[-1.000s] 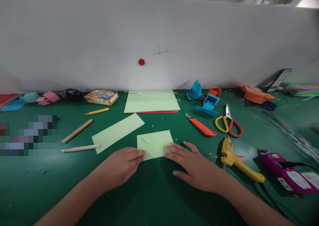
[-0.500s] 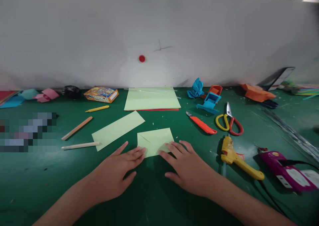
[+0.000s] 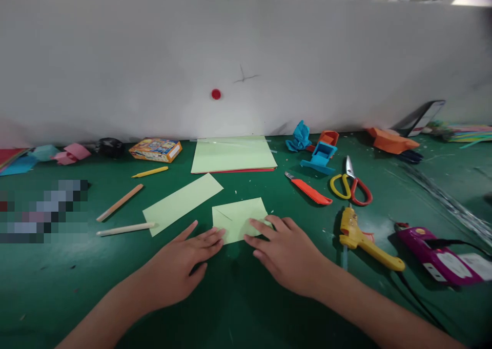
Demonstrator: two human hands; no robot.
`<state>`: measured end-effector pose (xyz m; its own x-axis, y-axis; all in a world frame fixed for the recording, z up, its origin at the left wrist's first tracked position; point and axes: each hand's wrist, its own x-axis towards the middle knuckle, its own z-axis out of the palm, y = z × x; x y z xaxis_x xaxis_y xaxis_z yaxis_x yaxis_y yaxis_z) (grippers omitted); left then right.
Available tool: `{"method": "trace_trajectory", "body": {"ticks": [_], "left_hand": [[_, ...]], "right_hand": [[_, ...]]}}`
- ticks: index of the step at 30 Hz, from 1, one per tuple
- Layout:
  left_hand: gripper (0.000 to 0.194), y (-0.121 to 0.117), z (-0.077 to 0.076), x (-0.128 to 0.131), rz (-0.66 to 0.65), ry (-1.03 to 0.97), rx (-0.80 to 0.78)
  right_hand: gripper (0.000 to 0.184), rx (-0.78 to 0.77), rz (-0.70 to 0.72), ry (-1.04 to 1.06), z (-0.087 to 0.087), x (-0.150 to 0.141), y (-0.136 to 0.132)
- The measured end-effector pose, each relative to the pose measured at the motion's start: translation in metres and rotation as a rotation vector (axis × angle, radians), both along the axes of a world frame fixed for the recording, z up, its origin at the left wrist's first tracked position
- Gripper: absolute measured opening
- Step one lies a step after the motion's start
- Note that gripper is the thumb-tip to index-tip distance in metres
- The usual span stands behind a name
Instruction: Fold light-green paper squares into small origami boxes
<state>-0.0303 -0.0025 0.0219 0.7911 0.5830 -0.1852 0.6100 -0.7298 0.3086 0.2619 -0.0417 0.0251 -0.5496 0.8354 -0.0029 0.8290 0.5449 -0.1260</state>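
A small pale green sheet of paper [image 3: 238, 216] lies on the green table in front of me, with a short crease or cut line near its upper left. My left hand [image 3: 184, 262] rests its stretched fingertips on the lower left corner. On the right edge lie the spread fingers of my right hand [image 3: 284, 251], flat and holding nothing. Beyond my left hand is a longer pale green strip [image 3: 182, 203]. A whitish stick [image 3: 125, 229] overlaps the strip's lower left end.
At the back is a stack of green paper [image 3: 233, 154]. To the right lie a red cutter knife [image 3: 311, 191], scissors [image 3: 350, 182], a yellow glue gun [image 3: 369, 244] and a purple power strip [image 3: 438, 254]. Leftward are an orange stick [image 3: 120, 203], a yellow pen [image 3: 149, 171] and a small box [image 3: 156, 149].
My right hand has shifted slightly, its fingers bending a little more over the paper's right side. My left hand stays nearly still. The view has tilted slightly.
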Motion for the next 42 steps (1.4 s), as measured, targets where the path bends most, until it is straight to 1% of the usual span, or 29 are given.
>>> {"method": "trace_trajectory", "body": {"ticks": [4,5,7,10,13,15,17,18,20,21,23,26,29,32,36,40,42], "left_hand": [[0.069,0.001,0.0,-0.002,-0.002,-0.026,0.007],[0.068,0.002,0.0,-0.002,-0.006,-0.034,0.012],[0.067,0.004,0.0,-0.002,-0.013,-0.055,0.03],[0.059,0.007,-0.003,0.001,-0.001,-0.113,0.097],[0.04,0.008,-0.008,0.006,0.036,-0.149,0.187],[0.03,0.008,-0.013,0.011,0.057,-0.175,0.215],[0.023,0.008,-0.017,0.015,0.073,-0.21,0.224],[0.021,0.009,-0.018,0.017,0.081,-0.222,0.226],[0.018,0.009,-0.019,0.02,0.093,-0.214,0.225],[0.017,0.009,-0.019,0.021,0.097,-0.198,0.218],[0.016,0.009,-0.018,0.022,0.102,-0.16,0.2],[0.017,0.009,-0.016,0.024,0.131,-0.123,0.201],[0.025,0.01,-0.018,0.025,0.143,-0.106,0.241],[0.037,0.01,-0.022,0.025,0.101,-0.095,0.277],[0.043,0.009,-0.024,0.022,0.057,-0.068,0.325],[0.045,0.006,-0.022,0.02,0.022,-0.04,0.316],[0.05,0.003,-0.021,0.019,0.016,-0.046,0.296]], "right_hand": [[0.043,-0.019,-0.16,-0.05,0.004,0.034,-0.003],[0.044,-0.028,-0.181,-0.057,0.005,0.041,-0.003],[0.045,-0.034,-0.178,-0.052,0.007,0.048,-0.003],[0.043,0.013,-0.131,-0.02,0.007,0.045,0.0],[0.044,0.088,-0.175,0.052,0.005,0.033,0.006],[0.041,0.115,-0.211,0.121,0.001,0.026,0.009],[0.035,0.108,-0.169,0.163,-0.005,0.022,0.01],[0.038,0.095,-0.124,0.164,-0.009,0.022,0.01],[0.051,0.058,-0.033,0.129,-0.018,0.023,0.008],[0.055,0.042,-0.001,0.1,-0.022,0.024,0.007],[0.055,0.032,0.027,0.041,-0.029,0.027,0.004],[0.054,0.07,0.033,-0.017,-0.034,0.03,-0.002],[0.055,0.094,0.026,-0.034,-0.035,0.031,-0.005],[0.055,0.087,0.015,-0.031,-0.035,0.03,-0.007],[0.056,0.055,0.011,-0.006,-0.033,0.032,-0.007],[0.062,0.012,0.017,0.004,-0.029,0.035,-0.006],[0.066,-0.001,0.024,0.013,-0.027,0.036,-0.006]]}}
